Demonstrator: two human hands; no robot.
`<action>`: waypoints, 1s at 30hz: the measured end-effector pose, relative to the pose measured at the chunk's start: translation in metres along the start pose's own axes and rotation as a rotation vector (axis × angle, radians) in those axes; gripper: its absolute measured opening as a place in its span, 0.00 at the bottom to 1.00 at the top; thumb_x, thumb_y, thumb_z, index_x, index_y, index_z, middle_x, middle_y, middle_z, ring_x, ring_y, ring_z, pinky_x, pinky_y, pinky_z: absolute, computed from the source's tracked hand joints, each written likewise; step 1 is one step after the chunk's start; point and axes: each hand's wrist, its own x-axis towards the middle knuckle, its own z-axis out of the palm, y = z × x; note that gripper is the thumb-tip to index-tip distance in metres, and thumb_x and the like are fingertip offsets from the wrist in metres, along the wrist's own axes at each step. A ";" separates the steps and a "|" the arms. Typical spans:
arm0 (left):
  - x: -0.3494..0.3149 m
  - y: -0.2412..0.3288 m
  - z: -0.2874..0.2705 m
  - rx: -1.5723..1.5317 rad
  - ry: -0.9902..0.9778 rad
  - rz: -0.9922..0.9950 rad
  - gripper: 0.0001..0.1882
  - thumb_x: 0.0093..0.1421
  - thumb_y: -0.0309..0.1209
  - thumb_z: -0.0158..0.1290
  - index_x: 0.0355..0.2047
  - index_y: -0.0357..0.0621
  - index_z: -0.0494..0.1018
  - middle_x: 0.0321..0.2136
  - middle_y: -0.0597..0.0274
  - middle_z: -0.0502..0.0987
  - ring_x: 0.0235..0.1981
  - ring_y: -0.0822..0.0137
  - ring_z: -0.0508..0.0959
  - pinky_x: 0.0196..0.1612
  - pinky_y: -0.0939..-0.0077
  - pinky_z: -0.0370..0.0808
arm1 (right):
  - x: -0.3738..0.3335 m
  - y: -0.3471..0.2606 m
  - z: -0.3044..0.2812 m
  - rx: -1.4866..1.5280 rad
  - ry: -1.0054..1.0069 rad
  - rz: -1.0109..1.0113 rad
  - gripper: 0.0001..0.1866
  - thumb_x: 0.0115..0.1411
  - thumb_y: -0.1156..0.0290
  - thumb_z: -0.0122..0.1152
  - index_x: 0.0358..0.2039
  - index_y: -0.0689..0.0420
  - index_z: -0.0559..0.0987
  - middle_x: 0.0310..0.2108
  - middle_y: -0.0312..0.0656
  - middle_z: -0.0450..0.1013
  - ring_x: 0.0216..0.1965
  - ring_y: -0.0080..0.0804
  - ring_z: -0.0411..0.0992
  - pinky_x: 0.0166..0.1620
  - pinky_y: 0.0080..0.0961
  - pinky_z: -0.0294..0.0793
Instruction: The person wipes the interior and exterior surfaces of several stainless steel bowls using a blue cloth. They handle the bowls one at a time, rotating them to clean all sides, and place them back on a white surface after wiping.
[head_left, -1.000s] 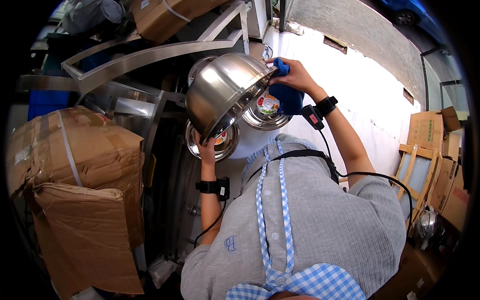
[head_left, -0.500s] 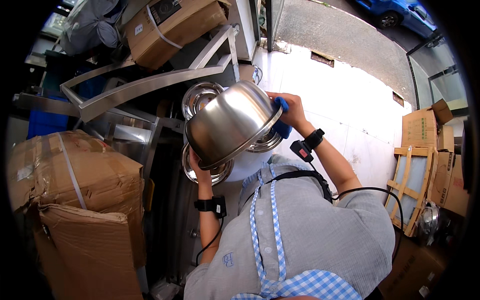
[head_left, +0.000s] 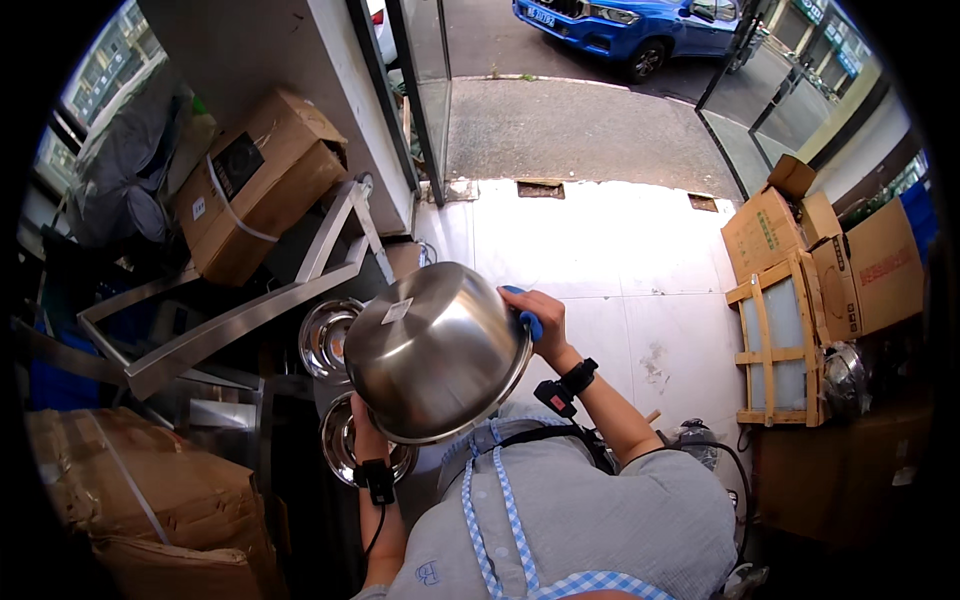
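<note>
Head view: steel bowl [head_left: 435,355] raised, tilted before grey shirt [head_left: 600,500].
Left hand [head_left: 369,428]: gripping lower rim.
Right hand [head_left: 545,322]: gripping rim, with blue cloth [head_left: 532,324].
Progress: apparently midway, bowl not set down.

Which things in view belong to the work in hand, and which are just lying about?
Work in hand:
large steel bowl, tilted, underside showing, held by the left hand and right hand
blue cloth, at the right hand
shiny steel dishes, probably

Apparently just there:
strapped carton
metal frame
slatted wooden crate
blue car, outside
</note>
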 end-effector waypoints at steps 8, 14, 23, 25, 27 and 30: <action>0.043 -0.042 0.008 -0.227 -0.138 -0.021 0.19 0.62 0.36 0.51 0.49 0.38 0.69 0.41 0.59 0.76 0.42 0.63 0.77 0.49 0.70 0.72 | -0.040 0.009 -0.027 -0.098 -0.178 0.309 0.29 0.43 0.75 0.65 0.51 0.48 0.76 0.46 0.42 0.72 0.35 0.46 0.76 0.38 0.35 0.77; 0.076 -0.027 0.033 -1.128 -0.047 -0.520 0.20 0.67 0.42 0.46 0.50 0.38 0.70 0.48 0.55 0.75 0.50 0.56 0.74 0.55 0.59 0.71 | -0.076 0.018 -0.034 -0.293 0.017 0.629 0.27 0.45 0.68 0.71 0.49 0.48 0.76 0.43 0.44 0.67 0.34 0.45 0.74 0.39 0.36 0.76; 0.059 -0.013 0.068 -0.761 0.073 -0.232 0.18 0.66 0.34 0.48 0.54 0.43 0.64 0.44 0.62 0.73 0.44 0.68 0.74 0.48 0.69 0.74 | -0.008 -0.060 -0.009 0.096 0.281 0.380 0.27 0.48 0.65 0.74 0.37 0.60 0.64 0.36 0.46 0.64 0.26 0.37 0.69 0.28 0.28 0.70; 0.052 0.021 0.081 -0.769 0.089 -0.236 0.17 0.66 0.34 0.48 0.53 0.43 0.65 0.43 0.62 0.73 0.42 0.68 0.75 0.47 0.69 0.74 | 0.003 -0.091 -0.001 0.140 0.212 0.077 0.27 0.48 0.65 0.75 0.37 0.59 0.63 0.35 0.47 0.64 0.27 0.38 0.68 0.28 0.27 0.70; 0.048 0.040 0.087 -0.738 0.091 -0.249 0.17 0.66 0.35 0.48 0.52 0.42 0.65 0.43 0.61 0.74 0.42 0.67 0.76 0.47 0.70 0.74 | -0.002 -0.105 0.014 0.228 0.028 -0.044 0.25 0.48 0.68 0.72 0.37 0.61 0.63 0.37 0.49 0.63 0.31 0.43 0.69 0.31 0.29 0.72; 0.043 0.041 0.086 -0.700 0.077 -0.226 0.17 0.67 0.35 0.47 0.51 0.40 0.66 0.43 0.59 0.74 0.42 0.66 0.76 0.46 0.70 0.74 | -0.001 -0.106 0.028 0.146 -0.328 -0.097 0.25 0.46 0.68 0.71 0.38 0.62 0.64 0.41 0.50 0.64 0.37 0.44 0.70 0.40 0.32 0.73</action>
